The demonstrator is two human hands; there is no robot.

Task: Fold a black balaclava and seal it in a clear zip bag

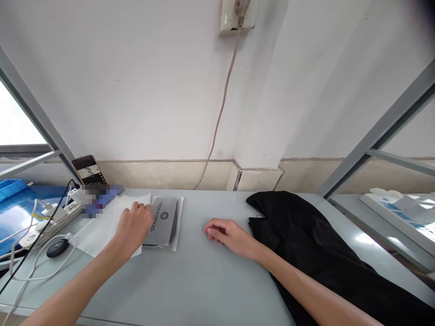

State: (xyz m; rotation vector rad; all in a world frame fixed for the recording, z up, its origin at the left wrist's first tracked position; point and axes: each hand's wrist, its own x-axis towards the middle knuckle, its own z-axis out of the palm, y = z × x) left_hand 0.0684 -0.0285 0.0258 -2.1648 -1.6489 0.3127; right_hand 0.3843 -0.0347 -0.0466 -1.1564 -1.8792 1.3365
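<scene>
My left hand (134, 224) is closed over the left edge of a flat grey ROCKBROS packet (162, 222) in a clear plastic sleeve. A white sheet (102, 226) lies partly beneath that hand. Its fingertips point down and are hidden, so what they grip, if anything, does not show. Fingers curled and thumb against them, my right hand (227, 233) rests on the grey table (200, 280) between the packet and a heap of black fabric (306, 244). Nothing shows in the right hand, and the forearm lies along the fabric.
On the left are a phone (89, 170) propped up, a power strip (37, 233) with cables, a black oval device (57, 247) and a blue tray (12, 189). Slanted metal posts (370, 131) stand at both sides. A cord (220, 108) hangs from the wall socket (239, 18).
</scene>
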